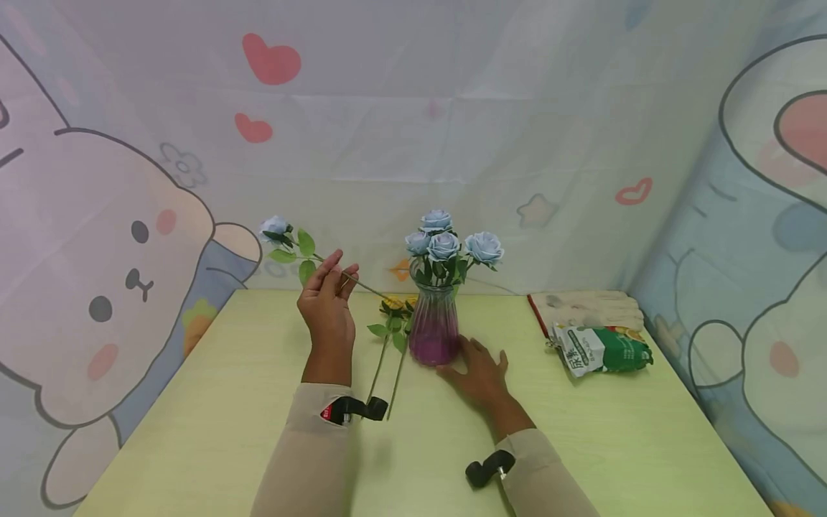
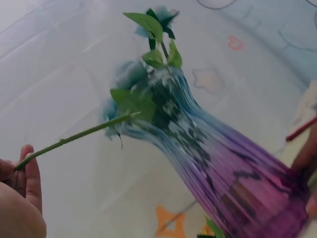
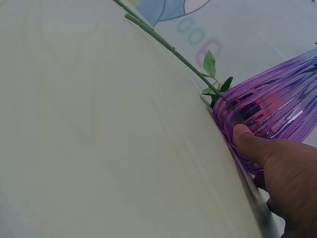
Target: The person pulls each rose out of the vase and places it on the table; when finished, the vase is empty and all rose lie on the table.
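Observation:
My left hand [image 1: 331, 305] pinches the green stem [image 2: 74, 140] of a blue rose [image 1: 276, 227], whose bloom points up and left. The stem's cut end overlaps the mouth of the glass vase in the left wrist view. That vase [image 1: 434, 327], ribbed and fading from clear to purple, stands upright with several blue roses [image 1: 444, 246] in it. Low on its right side, my right hand [image 1: 481, 373] holds the base, thumb in front in the right wrist view. Two yellow flowers [image 1: 393, 304] lie on the table left of the vase, stems toward me.
On the right of the pale yellow table [image 1: 614, 445] lies a green and white packet [image 1: 604, 350]. Behind it is a flat beige item [image 1: 588, 309] with a red edge. A printed cloth backdrop [image 1: 388, 143] hangs close behind the table.

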The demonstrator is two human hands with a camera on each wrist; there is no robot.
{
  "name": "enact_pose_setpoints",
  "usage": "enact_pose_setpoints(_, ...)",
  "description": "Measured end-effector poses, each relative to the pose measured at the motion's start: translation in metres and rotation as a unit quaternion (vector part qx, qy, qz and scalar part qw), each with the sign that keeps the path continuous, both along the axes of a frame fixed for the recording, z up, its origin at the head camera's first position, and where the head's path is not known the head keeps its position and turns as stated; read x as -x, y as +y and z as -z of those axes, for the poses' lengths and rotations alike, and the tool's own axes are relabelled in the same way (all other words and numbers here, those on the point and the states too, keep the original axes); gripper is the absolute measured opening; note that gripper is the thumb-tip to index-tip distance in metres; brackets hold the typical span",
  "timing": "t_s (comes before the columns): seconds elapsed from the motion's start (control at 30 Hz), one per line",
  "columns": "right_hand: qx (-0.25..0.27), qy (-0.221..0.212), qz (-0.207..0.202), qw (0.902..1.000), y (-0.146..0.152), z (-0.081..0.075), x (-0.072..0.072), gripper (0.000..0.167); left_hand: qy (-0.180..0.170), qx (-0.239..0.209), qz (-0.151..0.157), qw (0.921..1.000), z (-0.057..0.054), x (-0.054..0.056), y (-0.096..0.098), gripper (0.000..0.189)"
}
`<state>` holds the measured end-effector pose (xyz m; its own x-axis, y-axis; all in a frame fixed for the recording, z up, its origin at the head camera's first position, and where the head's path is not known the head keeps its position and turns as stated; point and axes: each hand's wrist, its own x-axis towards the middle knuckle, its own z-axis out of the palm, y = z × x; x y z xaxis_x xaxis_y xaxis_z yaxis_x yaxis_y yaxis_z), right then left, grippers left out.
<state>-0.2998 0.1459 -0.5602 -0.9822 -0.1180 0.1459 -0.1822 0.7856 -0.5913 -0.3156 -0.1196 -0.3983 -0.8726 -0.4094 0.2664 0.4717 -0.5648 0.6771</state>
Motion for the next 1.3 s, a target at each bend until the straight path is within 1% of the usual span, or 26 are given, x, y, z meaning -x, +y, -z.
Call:
enact_pose_setpoints(0.1,-0.002,0.002,0.001,1.0,0.0,0.001,0.0,0.086,-0.023,0.04,0.027,0.9986,0.009,-0.001,-0.008,0.029)
enact_pose_setpoints(0.23,-0.002,0.002,0.0,1.0,0.001,0.001,0.001,0.087,-0.058,0.091,0.053,0.9927,0.021,-0.001,-0.019,0.029)
enact_pose_setpoints(0.33,-0.003,0.001,0.0,1.0,0.001,0.002,0.001,0.087,-0.088,0.131,0.067,0.9852,0.028,0.0,-0.027,0.031)
enact_pose_setpoints(0.4,-0.003,0.001,0.0,1.0,0.001,0.002,0.001,0.087,-0.108,0.163,0.077,0.9776,0.032,0.0,-0.033,0.031)
enact_pose_setpoints(0.43,-0.002,0.002,0.001,1.0,0.001,0.002,0.001,0.087,-0.121,0.181,0.082,0.9725,0.035,0.0,-0.035,0.032)
enact_pose_setpoints(0.57,-0.005,0.006,0.0,1.0,0.001,0.001,0.002,0.086,-0.168,0.259,0.094,0.9465,0.043,-0.001,-0.044,0.033)
enact_pose_setpoints(0.67,-0.009,0.007,0.001,0.9999,0.001,0.002,0.002,0.085,-0.193,0.304,0.097,0.9279,0.05,-0.002,-0.049,0.034)
enact_pose_setpoints(0.73,-0.009,0.007,0.002,0.9999,0.001,0.002,0.002,0.085,-0.203,0.328,0.099,0.9174,0.055,-0.001,-0.051,0.035)
enact_pose_setpoints(0.87,-0.012,0.006,0.003,0.9999,0.0,0.005,0.002,0.085,-0.21,0.384,0.097,0.894,0.066,0.0,-0.053,0.033)
enact_pose_setpoints(0.97,-0.012,0.004,0.002,0.9999,0.001,0.005,0.002,0.085,-0.211,0.427,0.082,0.8754,0.076,0.0,-0.055,0.031)
enact_pose_setpoints(1.07,-0.01,0.002,0.001,0.9999,0.001,0.005,0.001,0.085,-0.203,0.458,0.066,0.863,0.088,0.002,-0.057,0.03)
enact_pose_setpoints(1.17,-0.01,0.003,0.002,0.9999,0.001,0.003,0.001,0.085,-0.198,0.482,0.059,0.8514,0.099,0.004,-0.059,0.03)
enact_pose_setpoints(1.3,-0.008,0.003,0.003,1.0,0.001,0.003,0.001,0.084,-0.201,0.519,0.058,0.8291,0.116,0.007,-0.062,0.031)
